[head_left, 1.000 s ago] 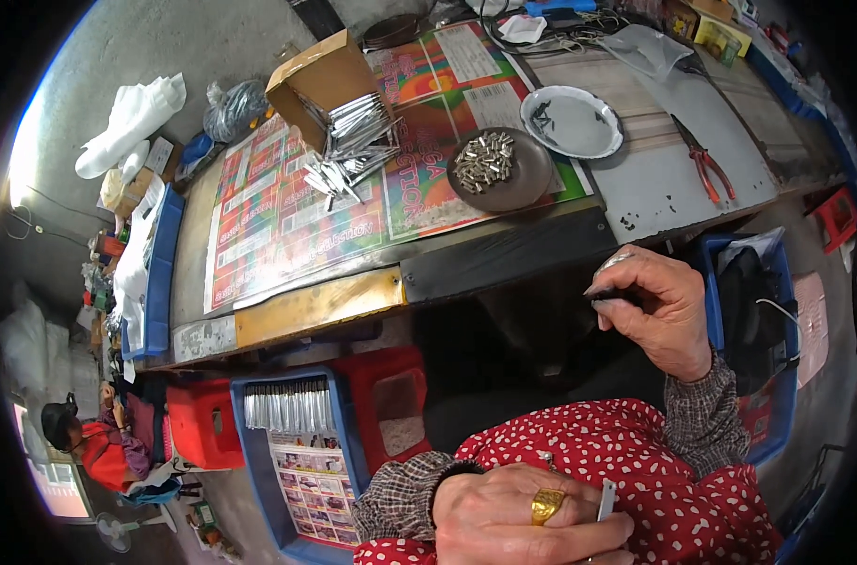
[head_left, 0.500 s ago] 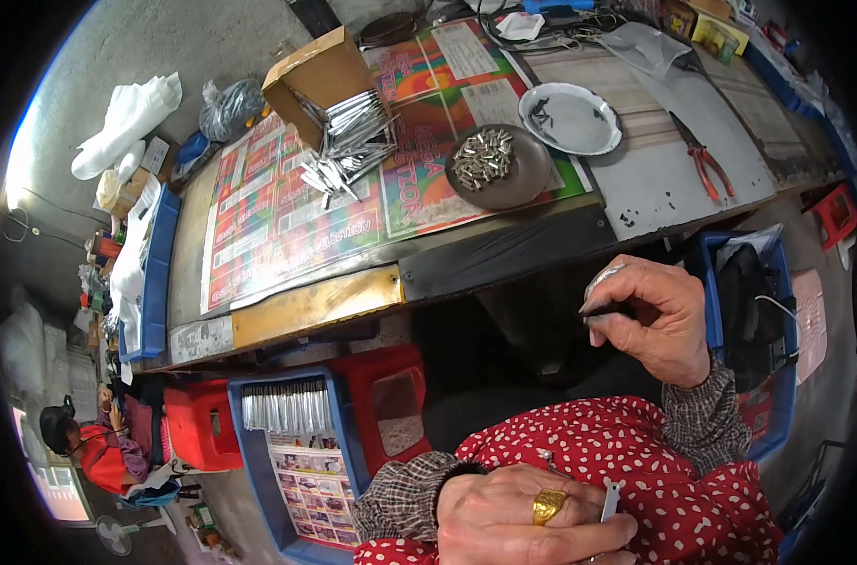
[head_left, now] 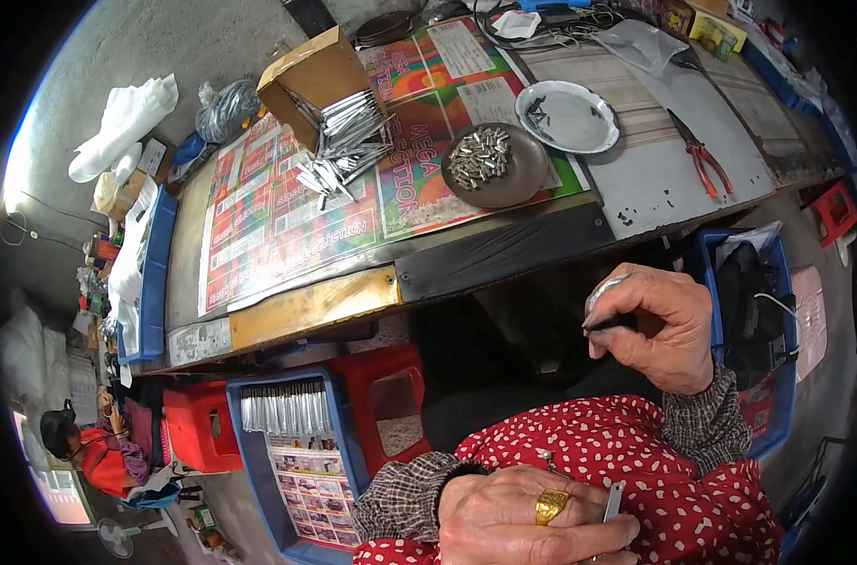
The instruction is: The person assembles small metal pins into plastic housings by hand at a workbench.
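My left hand point(head_left: 532, 513), with a gold ring on one finger, is closed in front of the red dotted apron point(head_left: 579, 424). Between its thumb and fingers a slim flat silver metal strip point(head_left: 614, 502) sticks up. To the right and higher, my right hand point(head_left: 659, 325) is raised in a pinch. Something small and dark shows between the thumb and index finger, too small to name. A silvery wrap point(head_left: 606, 290) covers part of the index finger. The two hands are apart, both short of the workbench edge point(head_left: 504, 247).
On the workbench are a cardboard box point(head_left: 301, 71) spilling slim silver pieces point(head_left: 348, 132), a brown plate point(head_left: 513, 188) of short metal tubes, a white dish point(head_left: 579, 127) with dark bits, and red-handled pliers point(head_left: 706, 169). Blue crates point(head_left: 353, 452) flank me; a person point(head_left: 94, 452) sits far left.
My right hand has shifted slightly right and down, still pinched. The silver strip's tip in my left hand looks turned, its notched end now appearing flat. The view has moved a little.
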Demonstrator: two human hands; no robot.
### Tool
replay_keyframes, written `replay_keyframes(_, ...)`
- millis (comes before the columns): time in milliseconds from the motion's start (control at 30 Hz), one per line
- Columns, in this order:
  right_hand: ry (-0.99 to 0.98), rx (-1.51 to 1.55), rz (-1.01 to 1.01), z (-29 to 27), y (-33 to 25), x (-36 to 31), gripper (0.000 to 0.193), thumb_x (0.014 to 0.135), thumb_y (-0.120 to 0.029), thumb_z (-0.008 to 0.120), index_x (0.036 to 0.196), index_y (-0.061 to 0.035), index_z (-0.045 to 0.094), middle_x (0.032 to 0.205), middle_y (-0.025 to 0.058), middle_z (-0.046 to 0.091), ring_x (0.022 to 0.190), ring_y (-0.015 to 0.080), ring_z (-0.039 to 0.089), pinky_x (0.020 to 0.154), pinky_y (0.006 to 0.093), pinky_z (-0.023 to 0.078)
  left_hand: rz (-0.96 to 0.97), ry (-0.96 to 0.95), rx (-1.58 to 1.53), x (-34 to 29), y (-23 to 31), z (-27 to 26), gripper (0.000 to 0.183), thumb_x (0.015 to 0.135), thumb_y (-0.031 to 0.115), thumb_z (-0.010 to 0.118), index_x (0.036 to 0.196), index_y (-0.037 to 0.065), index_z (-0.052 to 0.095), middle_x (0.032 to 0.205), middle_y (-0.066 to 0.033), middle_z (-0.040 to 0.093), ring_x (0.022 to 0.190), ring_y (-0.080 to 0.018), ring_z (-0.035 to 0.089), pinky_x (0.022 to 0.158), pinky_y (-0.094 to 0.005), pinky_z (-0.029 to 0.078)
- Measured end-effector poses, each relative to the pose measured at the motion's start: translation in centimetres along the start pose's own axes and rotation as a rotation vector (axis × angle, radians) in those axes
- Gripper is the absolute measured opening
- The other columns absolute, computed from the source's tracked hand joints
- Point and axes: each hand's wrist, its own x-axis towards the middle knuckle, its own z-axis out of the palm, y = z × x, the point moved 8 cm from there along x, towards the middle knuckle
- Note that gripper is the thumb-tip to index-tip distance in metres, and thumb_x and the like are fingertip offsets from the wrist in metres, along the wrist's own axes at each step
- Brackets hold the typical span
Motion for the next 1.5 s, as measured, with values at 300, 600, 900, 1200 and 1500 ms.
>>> replay_keyframes(300,-0.035,0.109,-0.006,0.0,-1.0,-0.5,0.016,0.072,0.010,0.062,0.087,0.0033,0.061,0.080,0.0094,0.062,0.065,0.0126,0.062,0.057,0.0227,0.049,-0.203,-0.139,0.132,-1.6,-3.7,-1.0,0.023,0.068,-0.009,0.062,0.090,-0.004,0.065,0.082,-0.0153,0.066,0.064,-0.0219,0.066,0.056,-0.0290,0.054)
replay_keyframes(600,-0.001,0.494,0.166,1.0,0.5,-0.5,0.010,0.083,0.008,0.058,0.092,0.0064,0.059,0.085,0.0122,0.061,0.067,0.0137,0.061,0.060,0.0243,0.052,-0.497,-0.046,0.598,-3.8,-7.7,-2.8,0.026,0.069,-0.010,0.068,0.092,-0.001,0.065,0.080,-0.0131,0.066,0.069,-0.0222,0.066,0.057,-0.0267,0.052)
replay_keyframes(900,-0.053,0.596,0.153,1.5,1.0,-0.8,0.011,0.086,0.004,0.059,0.096,0.0069,0.058,0.092,0.0087,0.057,0.070,0.0102,0.059,0.062,0.0219,0.051,-0.529,0.006,0.680,-4.8,-8.2,-3.1,0.020,0.072,-0.007,0.068,0.090,0.000,0.064,0.079,-0.0118,0.066,0.067,-0.0226,0.066,0.056,-0.0272,0.051)
replay_keyframes(1200,-0.060,0.571,0.170,1.7,1.2,-0.8,0.009,0.086,0.004,0.059,0.095,0.0062,0.058,0.088,0.0081,0.057,0.068,0.0110,0.059,0.061,0.0223,0.051,-0.518,0.020,0.676,-5.1,-8.4,-3.2,0.021,0.072,-0.007,0.068,0.091,0.000,0.064,0.079,-0.0117,0.066,0.066,-0.0229,0.065,0.055,-0.0273,0.051)
replay_keyframes(1500,-0.062,0.123,-0.028,1.1,-1.2,-0.4,0.005,0.084,0.007,0.058,0.089,0.0071,0.057,0.086,0.0150,0.060,0.067,0.0169,0.063,0.059,0.0248,0.053,-0.343,0.052,0.850,-5.1,-7.8,-2.7,0.024,0.069,-0.011,0.065,0.091,-0.003,0.063,0.075,-0.0127,0.064,0.064,-0.0234,0.064,0.055,-0.0284,0.050)
